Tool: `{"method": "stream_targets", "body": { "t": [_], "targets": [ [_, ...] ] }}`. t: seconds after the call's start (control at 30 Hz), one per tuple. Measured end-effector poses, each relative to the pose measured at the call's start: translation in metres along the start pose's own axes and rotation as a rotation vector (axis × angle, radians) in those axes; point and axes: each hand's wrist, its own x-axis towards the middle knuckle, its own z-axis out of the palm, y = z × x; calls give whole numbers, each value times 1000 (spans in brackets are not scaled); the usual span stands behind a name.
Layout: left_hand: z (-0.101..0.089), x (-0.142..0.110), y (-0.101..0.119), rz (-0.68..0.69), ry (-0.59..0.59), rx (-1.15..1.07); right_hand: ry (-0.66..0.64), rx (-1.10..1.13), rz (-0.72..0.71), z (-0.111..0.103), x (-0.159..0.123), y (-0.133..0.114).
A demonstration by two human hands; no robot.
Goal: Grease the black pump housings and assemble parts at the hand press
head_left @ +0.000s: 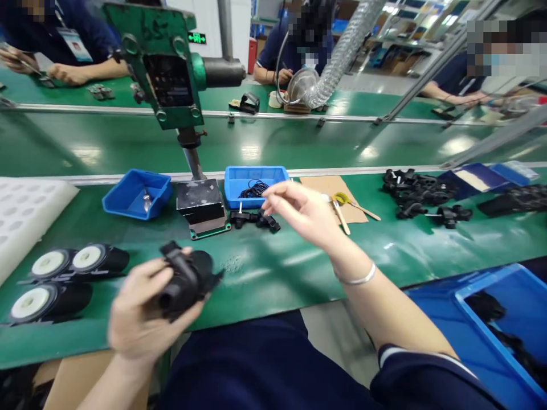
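My left hand [139, 310] is wrapped round a black plastic housing [188, 282] with a short round spout, held above the bench's near edge. My right hand [299, 213] hovers at the front right corner of a blue bin [233, 196], thumb and fingertips drawn together. Whatever lies between those fingertips, if anything, is too small to make out. Thin black rings [254, 189] lie in that bin. Just in front of it, partly behind my right fingertips, are small black plastic fittings [245, 218].
A green press [171, 62] stands over a black block [200, 199]. Left are a blue bin [123, 196] with metal parts, black cylinders [105, 259] and a white foam tray [25, 210]. Right are brushes [342, 219] on cardboard [318, 185], black fittings [421, 191] and a blue crate [465, 304]. Co-workers sit opposite.
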Motion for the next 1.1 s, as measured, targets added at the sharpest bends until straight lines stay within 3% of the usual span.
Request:
{"method": "stream_targets", "body": {
  "t": [0.1, 0.2, 0.27, 0.5, 1.1],
  "targets": [
    [45, 0, 7, 32, 90, -46, -158, -34, -20, 36, -26, 4],
    [74, 8, 1, 39, 4, -129, -295, -73, -10, 68, -53, 10],
    [81, 10, -4, 20, -40, -166, -317, -137, 37, 85, -66, 17],
    [65, 16, -15, 62, -207, -308, -184, -91, 61, 114, -80, 42],
    [61, 17, -25, 33, -253, -441, -217, -87, -3, 111, -82, 51]
  ]
}}
